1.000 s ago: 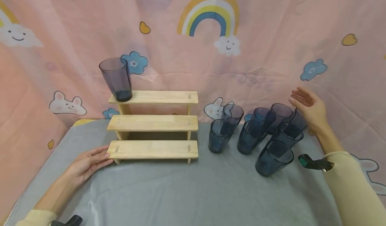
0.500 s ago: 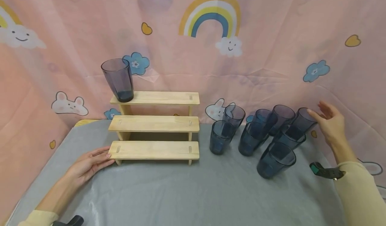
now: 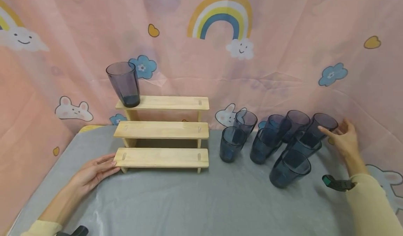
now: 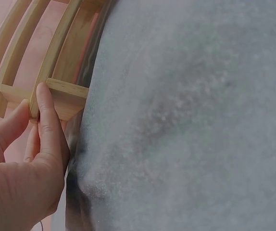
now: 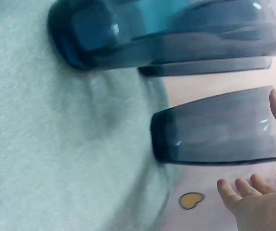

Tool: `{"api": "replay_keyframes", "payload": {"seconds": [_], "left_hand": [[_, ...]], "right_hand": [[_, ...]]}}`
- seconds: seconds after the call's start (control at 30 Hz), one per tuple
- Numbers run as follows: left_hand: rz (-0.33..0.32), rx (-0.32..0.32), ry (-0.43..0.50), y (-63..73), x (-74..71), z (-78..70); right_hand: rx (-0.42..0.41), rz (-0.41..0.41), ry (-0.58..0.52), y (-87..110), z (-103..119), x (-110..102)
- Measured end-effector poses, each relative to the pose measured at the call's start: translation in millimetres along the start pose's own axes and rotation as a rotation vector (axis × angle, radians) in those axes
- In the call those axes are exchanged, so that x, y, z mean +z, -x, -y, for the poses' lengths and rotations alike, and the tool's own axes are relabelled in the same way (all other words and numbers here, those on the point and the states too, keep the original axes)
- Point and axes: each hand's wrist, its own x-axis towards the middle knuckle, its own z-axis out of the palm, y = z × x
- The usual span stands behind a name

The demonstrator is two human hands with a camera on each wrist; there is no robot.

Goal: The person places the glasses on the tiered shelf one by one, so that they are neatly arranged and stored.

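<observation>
A three-tier wooden display stand stands on the left of the grey cloth. My left hand pinches the left end of its lowest board between thumb and fingers, as the left wrist view shows on the board edge. One tinted drinking glass is on the top tier's left end. My right hand is at the rearmost right glass, thumb on one side, fingers spread on the other. In the right wrist view, the thumb overlaps this glass's rim and a gap shows between the other fingers and its wall.
Several more tinted glasses stand upright close together right of the stand, such as the front one and the left one. A pink printed cloth hangs right behind the grey-covered table.
My right hand has moved right, from above the back right glass to its outer side, and come down level with its rim. The left hand keeps its place on the stand.
</observation>
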Motion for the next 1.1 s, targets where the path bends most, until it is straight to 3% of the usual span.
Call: {"api": "replay_keyframes", "payload": {"seconds": [0.3,0.63,0.83,1.1], "left_hand": [[-0.020,-0.009,-0.038,-0.3,1.5,0.2],[-0.017,-0.003,0.012,-0.8,2.4,-1.4],[-0.012,-0.004,0.048,-0.1,4.1,-2.2],[-0.022,-0.010,0.017,-0.4,4.3,-2.0]], "right_hand": [[0.013,0.002,0.039,-3.6,-14,6],[-0.043,-0.009,0.111,-10.1,-6,15],[-0.020,-0.020,0.090,-8.6,-4,15],[-0.030,-0.047,0.134,-3.7,-6,10]]}}
